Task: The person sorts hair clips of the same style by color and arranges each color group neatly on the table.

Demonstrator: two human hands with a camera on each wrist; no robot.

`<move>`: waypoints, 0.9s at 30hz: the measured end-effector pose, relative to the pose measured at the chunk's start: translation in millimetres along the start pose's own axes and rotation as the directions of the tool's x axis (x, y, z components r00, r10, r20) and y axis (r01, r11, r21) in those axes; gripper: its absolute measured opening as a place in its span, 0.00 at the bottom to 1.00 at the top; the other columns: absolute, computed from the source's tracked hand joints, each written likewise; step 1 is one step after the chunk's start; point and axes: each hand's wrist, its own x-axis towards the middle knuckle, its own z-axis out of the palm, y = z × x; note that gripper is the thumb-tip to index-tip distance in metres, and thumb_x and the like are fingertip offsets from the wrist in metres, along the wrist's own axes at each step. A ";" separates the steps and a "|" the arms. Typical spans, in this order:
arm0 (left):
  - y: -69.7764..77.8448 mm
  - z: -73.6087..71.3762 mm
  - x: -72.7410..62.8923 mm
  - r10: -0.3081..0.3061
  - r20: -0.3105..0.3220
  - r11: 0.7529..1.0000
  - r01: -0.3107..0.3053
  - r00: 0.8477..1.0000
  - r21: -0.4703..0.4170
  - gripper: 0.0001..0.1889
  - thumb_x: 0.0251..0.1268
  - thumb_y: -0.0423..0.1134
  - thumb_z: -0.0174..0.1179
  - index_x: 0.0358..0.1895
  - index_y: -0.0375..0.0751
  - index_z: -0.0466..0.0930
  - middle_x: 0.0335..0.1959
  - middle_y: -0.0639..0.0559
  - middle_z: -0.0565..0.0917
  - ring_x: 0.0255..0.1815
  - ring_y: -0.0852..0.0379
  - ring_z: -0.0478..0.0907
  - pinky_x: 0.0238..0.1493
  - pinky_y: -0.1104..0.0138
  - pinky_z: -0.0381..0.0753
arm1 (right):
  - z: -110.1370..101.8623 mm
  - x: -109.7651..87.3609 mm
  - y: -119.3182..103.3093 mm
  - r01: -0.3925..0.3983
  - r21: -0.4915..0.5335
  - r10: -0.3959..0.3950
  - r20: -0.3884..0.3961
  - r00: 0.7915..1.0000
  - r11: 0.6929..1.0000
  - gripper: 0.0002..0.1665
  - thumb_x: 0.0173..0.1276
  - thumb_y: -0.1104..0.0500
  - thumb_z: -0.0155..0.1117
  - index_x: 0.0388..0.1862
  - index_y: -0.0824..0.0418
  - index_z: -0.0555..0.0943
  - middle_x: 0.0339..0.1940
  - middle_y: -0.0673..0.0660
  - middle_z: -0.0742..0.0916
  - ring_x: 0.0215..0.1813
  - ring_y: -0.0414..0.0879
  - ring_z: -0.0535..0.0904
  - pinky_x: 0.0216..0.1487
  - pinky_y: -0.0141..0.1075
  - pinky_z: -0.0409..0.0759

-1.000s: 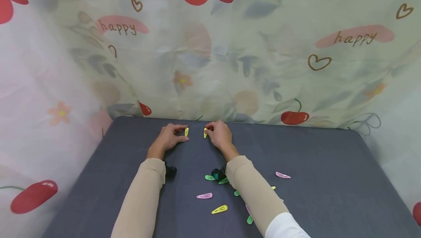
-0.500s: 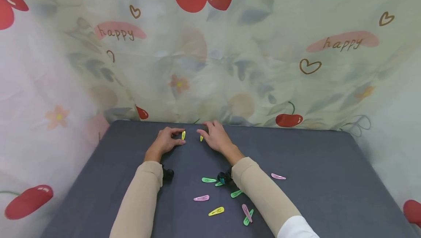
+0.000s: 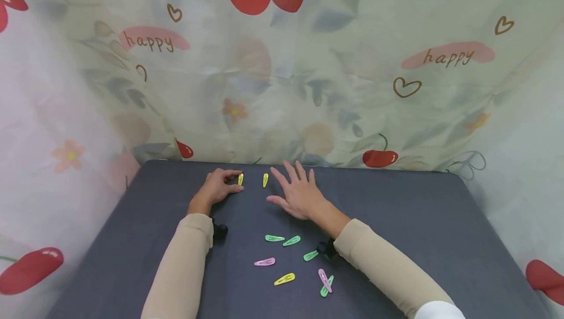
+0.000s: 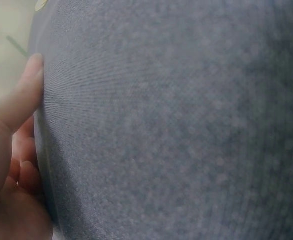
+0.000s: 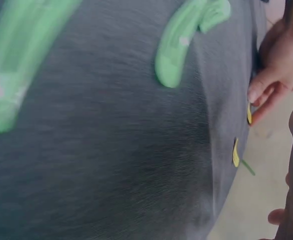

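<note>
Yellow snap hair clip [image 3: 240,179] near the far edge of the dark table [image 3: 405,211]: in the head view, your left hand [image 3: 215,186] pinches it at its ends between thumb and finger. Another yellow clip [image 3: 265,180] lies just beside it, between your hands; your right hand [image 3: 301,197] is spread, apart from it. Nearer you lie green clips [image 3: 274,238], pink clips [image 3: 265,262] and a third yellow clip [image 3: 284,279]. Your left wrist view hides the pinched clip behind your thumb. Your right wrist view shows both far yellow clips, the green ones blurred.
</note>
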 end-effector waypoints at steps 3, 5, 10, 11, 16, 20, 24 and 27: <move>0.4 -0.9 0.2 -0.011 0.014 1.000 0.011 1.000 0.005 0.31 0.66 0.50 0.70 0.73 0.57 0.74 0.68 0.42 0.77 0.70 0.38 0.65 0.73 0.42 0.63 | 2.6 -14.0 1.9 0.039 -0.047 -0.040 -0.012 0.999 0.998 0.50 0.72 0.21 0.40 0.86 0.40 0.47 0.87 0.58 0.53 0.85 0.67 0.47 0.75 0.72 0.54; 0.3 -1.4 0.2 -0.015 0.020 1.000 0.015 1.000 0.002 0.31 0.66 0.49 0.69 0.73 0.57 0.74 0.68 0.42 0.77 0.70 0.38 0.65 0.74 0.42 0.62 | 3.6 -24.0 2.1 0.071 -0.059 -0.072 -0.016 0.997 0.996 0.50 0.72 0.21 0.41 0.86 0.39 0.47 0.87 0.59 0.53 0.86 0.66 0.46 0.75 0.72 0.54; -0.1 -1.3 0.7 -0.011 0.024 1.000 0.011 1.000 -0.002 0.31 0.67 0.49 0.69 0.73 0.58 0.74 0.68 0.42 0.76 0.70 0.39 0.65 0.74 0.42 0.62 | 5.9 -50.6 1.9 0.165 -0.069 -0.167 -0.020 0.986 0.984 0.50 0.72 0.22 0.42 0.85 0.40 0.49 0.87 0.59 0.53 0.85 0.66 0.47 0.75 0.73 0.52; -0.1 -1.1 1.0 -0.010 0.025 1.000 0.010 1.000 -0.001 0.31 0.67 0.49 0.69 0.73 0.58 0.74 0.68 0.42 0.76 0.71 0.39 0.65 0.74 0.42 0.62 | 6.5 -55.7 1.7 0.181 -0.074 -0.183 -0.020 0.983 0.981 0.50 0.72 0.22 0.42 0.85 0.41 0.49 0.87 0.59 0.53 0.85 0.66 0.48 0.75 0.73 0.52; -0.3 -0.3 1.6 -0.014 0.021 1.000 0.014 1.000 0.003 0.31 0.66 0.50 0.69 0.73 0.58 0.74 0.68 0.42 0.77 0.70 0.39 0.65 0.74 0.42 0.62 | 8.2 -78.4 -0.3 0.231 -0.088 -0.233 -0.008 0.972 0.969 0.50 0.72 0.21 0.41 0.85 0.40 0.49 0.87 0.58 0.53 0.86 0.64 0.46 0.76 0.72 0.51; 0.0 0.9 2.6 -0.010 0.013 1.000 0.009 1.000 0.015 0.31 0.66 0.50 0.69 0.73 0.58 0.74 0.68 0.42 0.77 0.70 0.39 0.66 0.73 0.42 0.63 | 11.0 -96.1 -2.5 0.264 -0.084 -0.267 -0.022 0.963 0.961 0.50 0.72 0.21 0.41 0.85 0.40 0.49 0.87 0.56 0.52 0.86 0.64 0.47 0.77 0.71 0.51; 1.0 0.8 2.1 -0.006 0.015 1.000 0.005 1.000 0.021 0.31 0.66 0.50 0.69 0.73 0.58 0.74 0.68 0.42 0.77 0.69 0.39 0.67 0.73 0.42 0.64 | 15.3 -114.0 -5.8 0.313 -0.072 -0.317 -0.039 0.948 0.947 0.50 0.72 0.23 0.46 0.85 0.42 0.52 0.86 0.58 0.55 0.85 0.64 0.52 0.76 0.69 0.55; 0.5 0.5 2.0 -0.014 0.021 1.000 0.014 1.000 0.021 0.32 0.67 0.50 0.69 0.73 0.58 0.73 0.68 0.42 0.76 0.69 0.39 0.66 0.73 0.43 0.63 | 18.1 -124.8 -8.5 0.346 -0.066 -0.349 -0.030 0.937 0.936 0.50 0.71 0.24 0.49 0.85 0.42 0.53 0.86 0.59 0.57 0.85 0.64 0.53 0.76 0.68 0.57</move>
